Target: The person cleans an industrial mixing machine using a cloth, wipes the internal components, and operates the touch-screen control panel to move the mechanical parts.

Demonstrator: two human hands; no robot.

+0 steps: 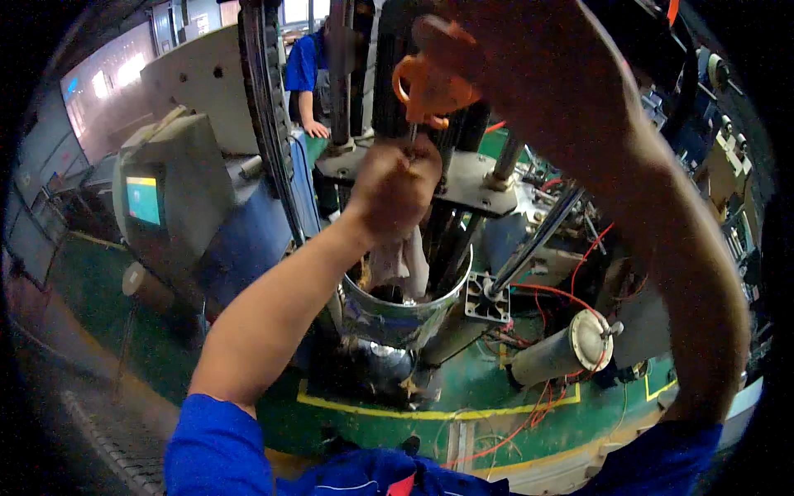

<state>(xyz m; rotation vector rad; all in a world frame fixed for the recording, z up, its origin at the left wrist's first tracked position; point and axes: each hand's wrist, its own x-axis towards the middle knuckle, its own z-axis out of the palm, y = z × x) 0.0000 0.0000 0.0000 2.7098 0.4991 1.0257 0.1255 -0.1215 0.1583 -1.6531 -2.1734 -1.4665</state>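
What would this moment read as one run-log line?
left hand: closed, below orange tool | right hand: at orange tool, grip blurred | pale cloth: below left hand, at open drum | other person: background

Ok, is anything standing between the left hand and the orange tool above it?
Nothing visible blocks it: the left hand is just below the orange tool, with a thin shaft showing between them. The right hand is up at the tool. Blur hides finer contact.
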